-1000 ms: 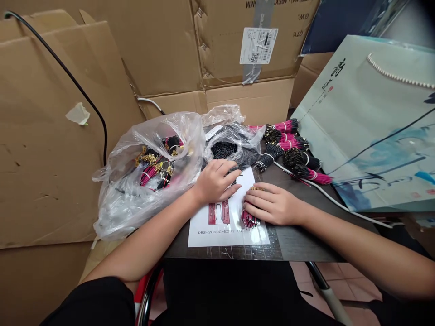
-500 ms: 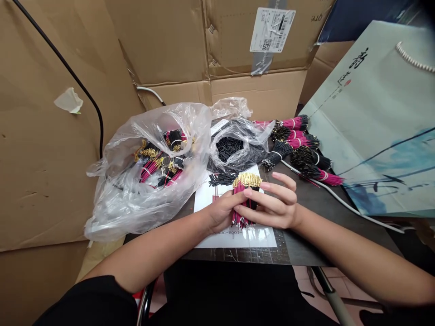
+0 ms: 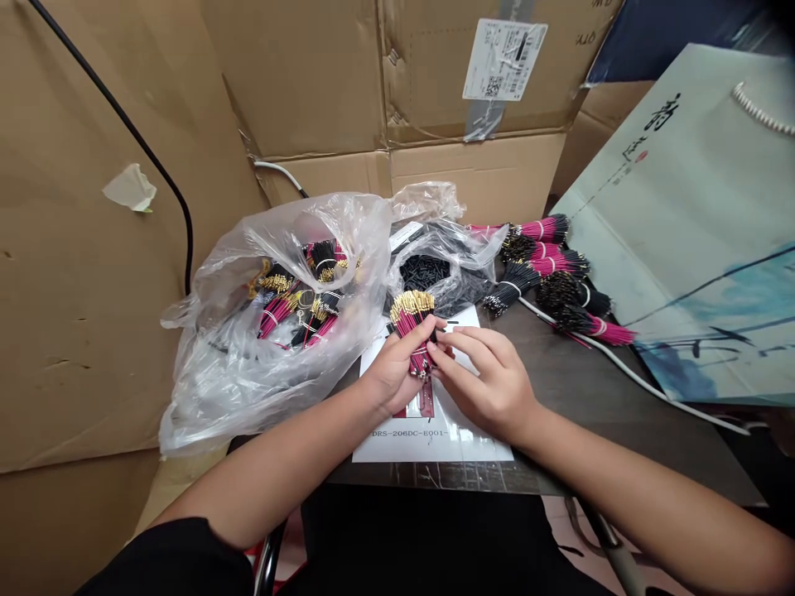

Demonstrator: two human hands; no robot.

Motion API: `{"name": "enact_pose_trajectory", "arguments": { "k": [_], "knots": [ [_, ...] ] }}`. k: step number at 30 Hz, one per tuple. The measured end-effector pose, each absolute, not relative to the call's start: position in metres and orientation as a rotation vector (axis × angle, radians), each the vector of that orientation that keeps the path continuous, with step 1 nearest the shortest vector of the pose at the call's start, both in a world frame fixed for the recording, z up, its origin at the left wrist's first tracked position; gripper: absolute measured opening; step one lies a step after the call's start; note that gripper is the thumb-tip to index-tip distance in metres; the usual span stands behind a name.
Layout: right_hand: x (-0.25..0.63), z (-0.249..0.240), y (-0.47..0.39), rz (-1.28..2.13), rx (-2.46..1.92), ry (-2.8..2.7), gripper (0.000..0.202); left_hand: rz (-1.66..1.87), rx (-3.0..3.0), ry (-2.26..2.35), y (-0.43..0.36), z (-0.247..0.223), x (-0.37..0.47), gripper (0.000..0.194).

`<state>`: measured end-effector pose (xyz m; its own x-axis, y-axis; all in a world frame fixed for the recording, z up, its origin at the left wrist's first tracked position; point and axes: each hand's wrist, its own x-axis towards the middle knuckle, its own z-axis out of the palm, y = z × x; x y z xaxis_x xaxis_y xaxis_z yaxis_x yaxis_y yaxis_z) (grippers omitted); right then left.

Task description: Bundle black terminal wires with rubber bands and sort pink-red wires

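My left hand (image 3: pixel 392 374) grips a bundle of pink wires (image 3: pixel 412 327) with gold tips, held upright and tilted left above a white printed sheet (image 3: pixel 435 430) on the dark table (image 3: pixel 559 389). My right hand (image 3: pixel 490 382) rests beside it, its fingertips touching the lower part of the bundle. A clear plastic bag (image 3: pixel 273 331) with several pink and black wire bundles lies to the left. A smaller clear bag of small black pieces (image 3: pixel 428 269) sits just behind the hands.
Several tied pink and black wire bundles (image 3: pixel 552 269) lie at the back right. A white cable (image 3: pixel 621 364) crosses the table. A pale blue paper gift bag (image 3: pixel 701 232) leans at right. Cardboard boxes (image 3: pixel 310 83) wall the back and left, with a black cable (image 3: pixel 124 124).
The hands lifted the wire bundle off the sheet. Since half a second ago the bundle moved left into my left hand, and my right hand's fingers shifted down to its lower part.
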<state>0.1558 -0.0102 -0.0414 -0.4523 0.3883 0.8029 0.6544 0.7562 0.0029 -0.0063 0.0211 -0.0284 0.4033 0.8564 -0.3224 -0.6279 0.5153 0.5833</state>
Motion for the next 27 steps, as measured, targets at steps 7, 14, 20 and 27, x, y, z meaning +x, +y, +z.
{"name": "enact_pose_trajectory", "arguments": {
  "k": [7,14,20,27],
  "knots": [
    [0.1495,-0.0424,-0.0126,-0.390,-0.742,-2.076,0.034,0.896,0.420,0.675,0.0184,-0.0333,-0.0088,0.036],
    [0.1490,-0.0427,-0.0092,-0.408,-0.746,-2.111,0.040,0.934,0.279,0.606,0.0191,-0.0287,-0.0074,0.024],
    [0.1489,-0.0485,-0.0109,-0.314,-0.740,-2.079,0.031,0.897,0.291,0.577,0.0193,-0.0312,-0.0073,0.021],
    [0.1560,-0.0397,-0.0063,0.141,-0.826,-2.060,0.018,0.961,0.434,0.633,0.0163,-0.0314,-0.0055,0.021]
  ]
}}
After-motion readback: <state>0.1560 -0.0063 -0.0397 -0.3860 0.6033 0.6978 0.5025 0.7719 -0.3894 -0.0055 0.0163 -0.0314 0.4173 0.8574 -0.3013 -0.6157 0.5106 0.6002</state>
